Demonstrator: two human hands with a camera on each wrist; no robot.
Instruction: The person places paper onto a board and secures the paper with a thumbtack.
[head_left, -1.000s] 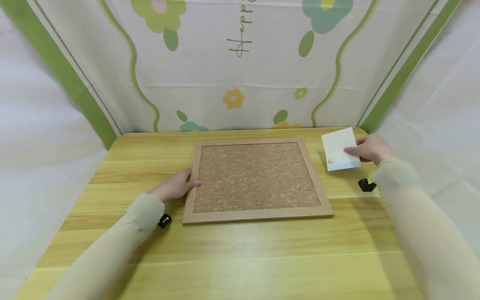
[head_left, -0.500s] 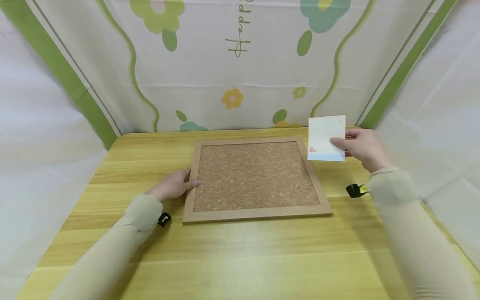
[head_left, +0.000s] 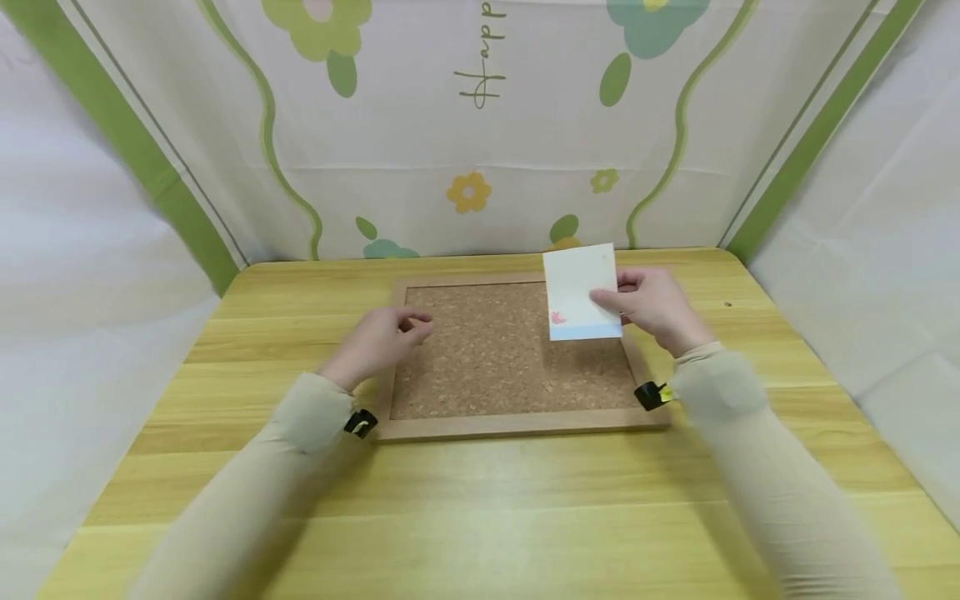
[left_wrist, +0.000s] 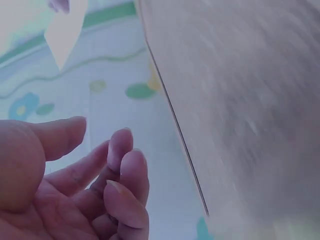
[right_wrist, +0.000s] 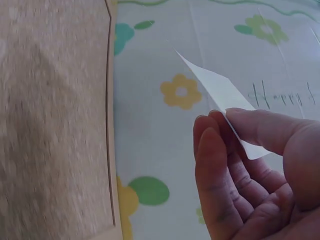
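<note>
A cork board (head_left: 480, 358) in a light wooden frame lies flat on the table. Over its right part my right hand (head_left: 656, 310) pinches a small white note card (head_left: 581, 287) by its right edge, thumb on the front and fingers behind. The card has a pale blue strip along the bottom and a small pink print at lower left. In the right wrist view the note card (right_wrist: 225, 95) appears nearly edge-on. My left hand (head_left: 378, 342) hovers above the board's left side, its fingers loosely bent with nothing between them; the left wrist view shows the hand (left_wrist: 75, 185) apart from the board.
The wooden table (head_left: 480, 508) extends around the board on all sides. A white cloth (head_left: 465, 142) with printed flowers hangs behind it, with more white cloth at the left and right. Black wrist straps (head_left: 360, 423) show under the sleeves.
My right hand has carried the note card leftward from beyond the board's right side to over it. My left hand has let go of the frame's left edge and moved up and right.
</note>
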